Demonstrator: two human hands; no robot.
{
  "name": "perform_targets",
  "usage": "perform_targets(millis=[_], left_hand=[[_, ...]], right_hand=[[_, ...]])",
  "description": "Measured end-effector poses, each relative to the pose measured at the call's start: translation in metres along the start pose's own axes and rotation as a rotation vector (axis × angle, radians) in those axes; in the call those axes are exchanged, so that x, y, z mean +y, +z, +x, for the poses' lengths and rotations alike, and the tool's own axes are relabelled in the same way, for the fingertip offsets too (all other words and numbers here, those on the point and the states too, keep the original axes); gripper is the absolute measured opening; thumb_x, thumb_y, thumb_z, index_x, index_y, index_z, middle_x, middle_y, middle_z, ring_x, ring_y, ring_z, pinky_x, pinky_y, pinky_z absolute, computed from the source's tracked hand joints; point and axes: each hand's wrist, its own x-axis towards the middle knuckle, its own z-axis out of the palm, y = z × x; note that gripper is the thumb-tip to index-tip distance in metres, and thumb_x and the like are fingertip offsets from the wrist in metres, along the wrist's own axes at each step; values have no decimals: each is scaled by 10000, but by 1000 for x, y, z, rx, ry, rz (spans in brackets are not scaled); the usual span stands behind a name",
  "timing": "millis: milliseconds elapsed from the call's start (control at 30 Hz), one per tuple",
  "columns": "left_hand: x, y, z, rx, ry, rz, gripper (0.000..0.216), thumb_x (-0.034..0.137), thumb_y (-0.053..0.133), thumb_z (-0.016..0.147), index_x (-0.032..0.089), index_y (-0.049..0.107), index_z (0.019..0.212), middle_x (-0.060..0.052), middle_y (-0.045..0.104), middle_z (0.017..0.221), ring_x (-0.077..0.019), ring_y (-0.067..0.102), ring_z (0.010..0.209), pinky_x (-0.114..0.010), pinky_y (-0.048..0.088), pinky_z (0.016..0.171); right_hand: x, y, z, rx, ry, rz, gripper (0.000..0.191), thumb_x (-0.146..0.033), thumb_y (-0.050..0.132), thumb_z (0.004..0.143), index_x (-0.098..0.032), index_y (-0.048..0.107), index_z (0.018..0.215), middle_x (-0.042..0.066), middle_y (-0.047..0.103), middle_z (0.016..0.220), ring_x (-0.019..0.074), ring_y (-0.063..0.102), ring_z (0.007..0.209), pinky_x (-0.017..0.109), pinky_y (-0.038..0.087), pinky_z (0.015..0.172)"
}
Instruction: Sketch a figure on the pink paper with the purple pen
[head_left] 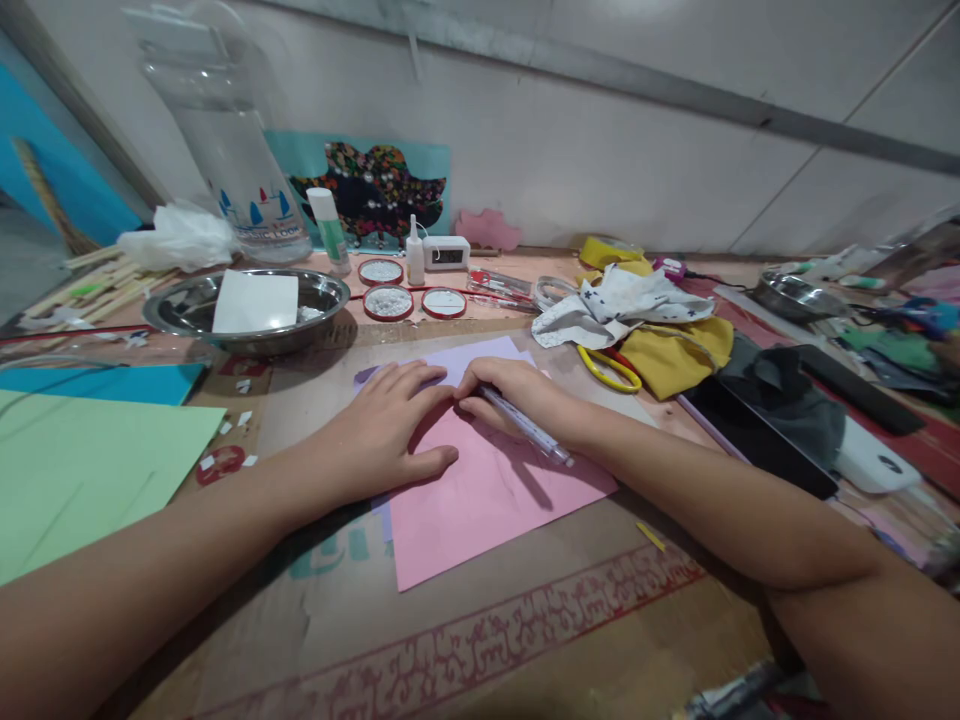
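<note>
A pink paper sheet (pixel 487 500) lies on a cardboard-covered table, over a lilac sheet (pixel 480 358) that shows beyond it. My left hand (pixel 382 425) rests flat on the pink sheet, fingers stretched out and together, thumb apart. My right hand (pixel 510 395) is closed around a clear pen (pixel 529 428), its tip hidden under the fingers at the paper near my left fingertips. The pen's back end points toward me and to the right.
A steel bowl (pixel 180 312) holding a white card stands back left, with a large clear bottle (pixel 225 140), glue stick (pixel 328 228) and round tins (pixel 388 302) behind. Green (pixel 75 470) and blue sheets lie left. Yellow-handled scissors (pixel 609 368), cloth scraps (pixel 637 310) and a phone (pixel 765 440) lie right.
</note>
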Motion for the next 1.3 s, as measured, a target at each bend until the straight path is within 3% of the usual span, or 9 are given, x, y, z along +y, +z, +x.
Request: perform_targets(millis=[167,333,567,733,867,967,1067,1167,1300], left_hand=[[-1,0,0,-9,12,18,690,605,605,895,148,624,1413,-221,503,1577,-435,421,1481,-633,325,1225],[0,-1,0,-18,-10,13,735,600,609,896,144,577,1472,-215,480,1604,-424,403,1502,-614,304,1245],[3,-4,0,34,-34,-27,752,582,639,859,101,578,1435,-219,518,1562,-401,462,1445,-567,360,1219],[4,-7,-1,98,-62,-25,567,550,632,853,130,657,1233,-193,628,1366,-393,558,1295,-565,426,1141],[1,-6,-1,125,-101,-39,453,527,596,868,146,655,1106,-175,638,1255,-374,571,1229,-550,450,1094],[-1,-6,-1,119,-103,-30,433,520,576,874,145,644,1079,-175,633,1244,-367,573,1214,-542,451,1087],[-2,-5,-1,126,-97,-26,437,530,561,883,149,634,1084,-172,632,1250,-367,578,1213,-543,453,1085],[-2,-4,-1,139,-88,-41,436,528,548,887,155,626,1099,-168,630,1248,-370,579,1222,-547,457,1076],[-2,-4,-2,115,-98,-60,443,515,572,874,155,618,1127,-166,623,1268,-366,569,1238,-547,448,1086]], right_hand=[[-2,-2,-2,-111,-22,62,38,-242,639,927,-223,672,924,7,764,920,172,704,858,288,518,797],[3,-7,3,44,-64,-70,82,-280,629,915,-222,686,913,33,739,929,193,665,850,315,500,801],[26,-46,12,308,175,-85,98,-289,659,845,-196,663,877,31,718,821,171,607,718,305,460,714],[45,-56,13,334,286,-147,49,-255,665,815,-215,658,841,16,689,776,178,592,687,306,444,679],[35,-62,14,416,212,-177,142,-327,709,849,-219,628,806,32,668,811,188,583,747,318,456,714],[12,-59,13,379,169,155,382,-588,621,952,-212,624,883,40,666,839,165,582,704,307,489,676],[-10,-44,8,82,271,694,588,-774,474,959,-207,621,1010,67,700,865,185,647,713,347,565,687],[-21,-24,3,-212,434,1004,633,-797,409,965,-211,600,1113,106,733,920,241,708,842,440,607,780],[-18,-9,0,39,327,1000,443,-651,582,964,-235,614,1114,81,711,1066,212,680,996,421,575,937]])
